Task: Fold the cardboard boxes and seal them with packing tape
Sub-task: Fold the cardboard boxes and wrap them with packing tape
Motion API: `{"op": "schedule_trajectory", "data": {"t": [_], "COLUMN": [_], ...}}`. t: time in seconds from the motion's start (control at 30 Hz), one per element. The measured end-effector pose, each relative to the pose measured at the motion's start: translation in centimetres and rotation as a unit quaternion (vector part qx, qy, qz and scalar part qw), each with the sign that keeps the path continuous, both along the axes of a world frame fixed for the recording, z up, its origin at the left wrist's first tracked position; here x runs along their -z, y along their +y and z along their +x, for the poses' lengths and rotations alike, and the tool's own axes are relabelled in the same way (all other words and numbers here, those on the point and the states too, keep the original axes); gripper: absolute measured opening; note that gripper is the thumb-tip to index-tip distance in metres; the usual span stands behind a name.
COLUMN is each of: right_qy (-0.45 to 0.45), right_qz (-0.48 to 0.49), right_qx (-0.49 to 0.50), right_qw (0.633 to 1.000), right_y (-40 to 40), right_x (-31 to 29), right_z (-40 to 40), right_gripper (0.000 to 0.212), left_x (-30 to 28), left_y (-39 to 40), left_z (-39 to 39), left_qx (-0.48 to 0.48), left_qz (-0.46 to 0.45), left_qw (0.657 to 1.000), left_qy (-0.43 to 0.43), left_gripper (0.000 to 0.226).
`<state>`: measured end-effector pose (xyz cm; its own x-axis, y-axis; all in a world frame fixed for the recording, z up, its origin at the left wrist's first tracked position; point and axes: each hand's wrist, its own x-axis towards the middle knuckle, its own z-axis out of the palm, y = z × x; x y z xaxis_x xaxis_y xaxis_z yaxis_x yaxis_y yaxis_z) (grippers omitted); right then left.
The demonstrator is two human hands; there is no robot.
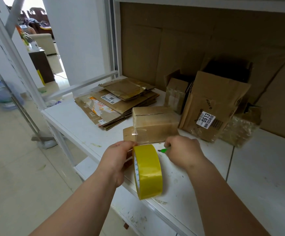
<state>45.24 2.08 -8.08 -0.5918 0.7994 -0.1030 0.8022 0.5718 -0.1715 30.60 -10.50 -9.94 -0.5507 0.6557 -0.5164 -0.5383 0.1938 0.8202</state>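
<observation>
Yellow tape roll (147, 171) gripped in the left hand (116, 160), green cutter (163, 150) pinched in the right hand (182, 150): next, probably sever tape trailing from the folded box (153, 125).

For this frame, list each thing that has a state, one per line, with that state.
Left hand: grips the tape roll.
Tape roll: upright on edge, held off the shelf.
Right hand: fingers curled round a green-handled cutter.
Small box: folded shut, taped, one end flap sticking out.
Flattened boxes: stacked flat, unfolded.
Labelled box: open, leaning, crumpled.
</observation>
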Motion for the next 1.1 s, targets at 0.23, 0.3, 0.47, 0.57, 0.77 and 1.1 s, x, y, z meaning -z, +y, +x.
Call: {"op": "schedule_trajectory", "data": {"t": [0.23, 0.3, 0.47, 0.57, 0.77, 1.1], "right_qy": [0.265, 0.367, 0.416, 0.427, 0.440, 0.458], "right_qz": [-0.153, -0.308, -0.395, -0.403, -0.402, -0.398], "right_qx": [0.080, 0.105, 0.129, 0.142, 0.151, 0.134], "right_qw": [0.949, 0.872, 0.809, 0.797, 0.789, 0.784], "right_y": [-1.2, -2.2, -2.9, -2.9, -3.1, -2.9], "right_x": [0.9, 0.2, 0.1, 0.3, 0.4, 0.6], "right_z": [-0.6, -1.9, -3.7, -4.2, -4.2, -3.4], "right_gripper": [0.014, 0.025, 0.016, 0.019, 0.021, 0.020], "left_x": [0.0, -0.1, -0.6, -0.6, -2.1, -2.6], "left_y": [0.1, 0.1, -0.2, -0.1, 0.5, 3.3], "left_z": [0.0, 0.1, 0.3, -0.3, -2.9, -4.5], "left_qx": [-0.006, -0.001, 0.011, -0.004, 0.023, 0.176], "left_qz": [0.003, 0.007, -0.004, -0.068, -0.001, -0.055], "left_qw": [1.000, 1.000, 1.000, 0.981, 0.831, 0.708], "left_qy": [-0.009, -0.007, 0.026, 0.179, 0.556, 0.682], "left_gripper": [0.008, 0.009, 0.013, 0.026, 0.054, 0.042]}}
